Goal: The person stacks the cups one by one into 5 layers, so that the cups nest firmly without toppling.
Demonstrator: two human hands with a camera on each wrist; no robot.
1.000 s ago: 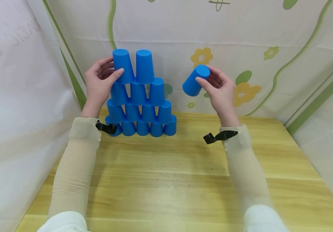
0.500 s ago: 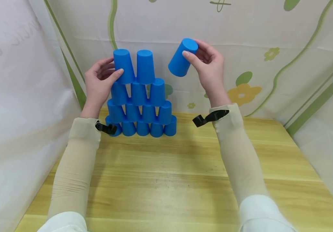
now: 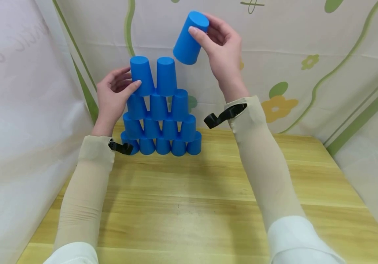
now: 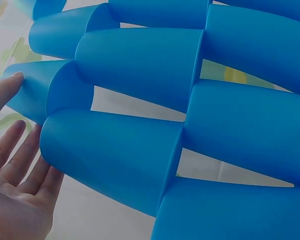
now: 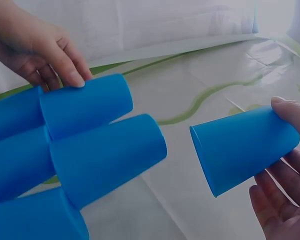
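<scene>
Upside-down blue cups stand in a stepped wall, with two cups on its top row. My left hand [image 3: 110, 97] holds the top-left cup [image 3: 141, 75], thumb on the near side and fingers behind it. Beside it stands the top-right cup [image 3: 166, 77], which neither hand touches. My right hand [image 3: 225, 51] grips another blue cup [image 3: 189, 41] between thumb and fingers, mouth down and tilted. This cup hangs in the air, above and to the right of the top row. In the right wrist view, a gap separates the held cup [image 5: 242, 150] from the stack.
The wall of cups rests near the back of a wooden table [image 3: 175, 205]. Close behind it hangs a pale curtain [image 3: 274, 33] with green and yellow plant prints. Another white curtain [image 3: 17, 121] borders the left side.
My right hand has carried its cup up and to the left, from beside the stack to above its top right. My left hand stays on the top-left cup, and the stack keeps its shape.
</scene>
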